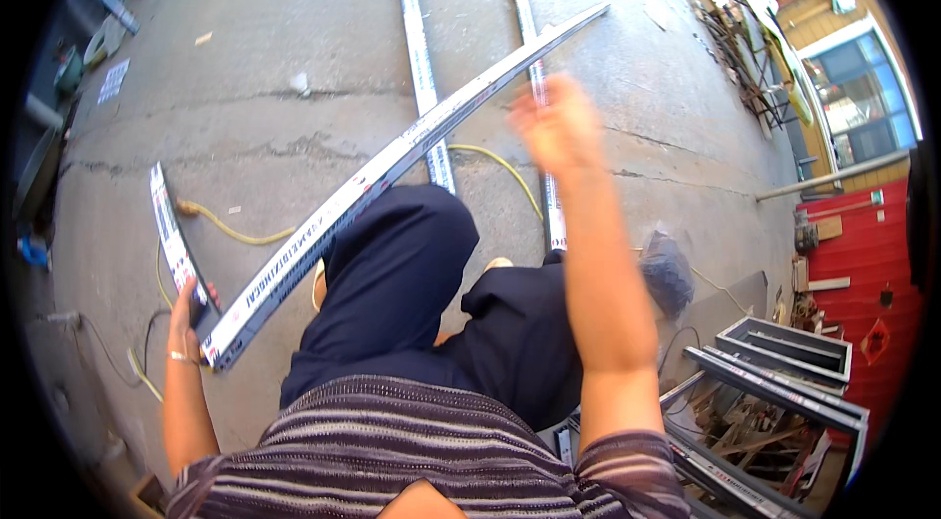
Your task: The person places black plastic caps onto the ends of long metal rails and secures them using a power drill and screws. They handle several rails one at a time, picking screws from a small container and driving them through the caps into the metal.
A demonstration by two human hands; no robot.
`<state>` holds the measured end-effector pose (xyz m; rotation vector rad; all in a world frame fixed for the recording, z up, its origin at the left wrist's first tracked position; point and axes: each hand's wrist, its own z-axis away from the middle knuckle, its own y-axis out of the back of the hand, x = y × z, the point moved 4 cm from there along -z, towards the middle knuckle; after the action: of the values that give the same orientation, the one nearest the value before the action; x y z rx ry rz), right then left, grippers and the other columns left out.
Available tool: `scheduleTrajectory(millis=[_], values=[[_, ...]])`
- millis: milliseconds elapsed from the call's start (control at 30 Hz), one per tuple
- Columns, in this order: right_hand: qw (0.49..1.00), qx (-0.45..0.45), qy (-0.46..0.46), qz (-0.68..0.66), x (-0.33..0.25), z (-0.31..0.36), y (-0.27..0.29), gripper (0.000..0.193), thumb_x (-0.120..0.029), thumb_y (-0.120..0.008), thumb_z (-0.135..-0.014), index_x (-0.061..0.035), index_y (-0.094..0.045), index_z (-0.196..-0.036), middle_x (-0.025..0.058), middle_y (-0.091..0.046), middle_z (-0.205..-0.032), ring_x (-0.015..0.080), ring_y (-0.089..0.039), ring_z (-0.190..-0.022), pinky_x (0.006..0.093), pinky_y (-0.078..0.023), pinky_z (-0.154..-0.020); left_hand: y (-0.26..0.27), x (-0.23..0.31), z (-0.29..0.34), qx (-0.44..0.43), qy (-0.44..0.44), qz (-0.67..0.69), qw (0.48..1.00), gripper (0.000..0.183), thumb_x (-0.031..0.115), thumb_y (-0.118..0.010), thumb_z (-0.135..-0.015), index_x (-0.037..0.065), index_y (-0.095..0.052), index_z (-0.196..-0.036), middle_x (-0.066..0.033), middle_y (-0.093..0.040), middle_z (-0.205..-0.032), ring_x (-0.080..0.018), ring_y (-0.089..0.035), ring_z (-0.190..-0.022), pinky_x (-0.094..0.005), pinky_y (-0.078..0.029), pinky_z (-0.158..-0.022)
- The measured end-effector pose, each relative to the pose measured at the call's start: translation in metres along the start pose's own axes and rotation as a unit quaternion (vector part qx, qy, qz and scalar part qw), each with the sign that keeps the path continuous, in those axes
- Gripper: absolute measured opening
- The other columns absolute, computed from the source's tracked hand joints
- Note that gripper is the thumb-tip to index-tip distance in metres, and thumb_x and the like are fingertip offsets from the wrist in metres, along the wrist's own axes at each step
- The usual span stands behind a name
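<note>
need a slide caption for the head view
Left hand holds a short white strip near the end of a long white strip; right hand is blurred.

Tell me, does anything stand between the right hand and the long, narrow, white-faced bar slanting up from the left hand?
Nothing visible does: only open air shows between the blurred right hand and the upper part of the long bar. The narrow white strip passing behind both lies on the grey ground.

A long, narrow white-faced bar with grey sides (387,164) slants forward and rightward; left of it, a shorter white-and-dark bar (174,240) meets its near end at an angle.
</note>
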<state>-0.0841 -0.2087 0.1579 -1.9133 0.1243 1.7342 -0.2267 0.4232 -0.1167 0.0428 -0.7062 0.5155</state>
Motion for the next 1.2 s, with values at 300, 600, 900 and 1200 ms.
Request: scheduleTrajectory(millis=[300,600,900,1200], values=[[0.908,0.020,-0.416,0.042,0.333,-0.061,-0.007,0.053,-0.045,-0.064,-0.086,-0.0059,-0.051,-0.120,0.0167,-0.057,-0.112,0.0355,-0.058,-0.101,0.0602,-0.045,-0.090,0.000,-0.006,0.015,0.053,-0.040,0.000,0.998,0.043,0.046,-0.069,-0.084,0.003,-0.065,-0.088,-0.0070,-0.064,-0.070,-0.0193,-0.063,-0.060,-0.0293,-0.053,-0.058],[0.879,-0.051,-0.472,-0.041,0.348,-0.027,0.015,0.020,-0.015,-0.064,-0.089,-0.0080,-0.057,-0.106,0.0132,-0.060,-0.107,0.0322,-0.059,-0.103,0.0558,-0.048,-0.093,0.029,0.022,0.013,0.027,-0.045,-0.050,0.997,0.040,0.032,-0.065,-0.089,0.000,-0.055,-0.111,-0.0144,-0.068,-0.101,-0.0210,-0.068,-0.083,-0.0342,-0.057,-0.071],[0.902,-0.076,-0.414,-0.097,0.336,-0.011,-0.017,0.023,-0.009,-0.066,-0.086,-0.0116,-0.053,-0.105,0.0063,-0.060,-0.097,0.0255,-0.061,-0.094,0.0526,-0.055,-0.081,0.002,0.116,0.039,0.181,-0.151,-0.649,0.723,0.070,0.037,-0.070,-0.082,-0.006,-0.046,-0.131,-0.0278,-0.052,-0.129,-0.0364,-0.052,-0.120,-0.0401,-0.041,-0.102],[0.928,-0.028,-0.352,-0.119,0.331,0.045,-0.091,0.033,-0.009,-0.071,-0.081,-0.0083,-0.046,-0.102,0.0049,-0.061,-0.085,0.0182,-0.064,-0.071,0.0411,-0.058,-0.059,-0.320,0.044,0.054,-0.089,-0.290,-0.767,0.566,0.092,0.035,-0.080,-0.065,0.000,-0.036,-0.137,-0.0231,-0.060,-0.117,-0.0402,-0.060,-0.103,-0.0450,-0.049,-0.088]])
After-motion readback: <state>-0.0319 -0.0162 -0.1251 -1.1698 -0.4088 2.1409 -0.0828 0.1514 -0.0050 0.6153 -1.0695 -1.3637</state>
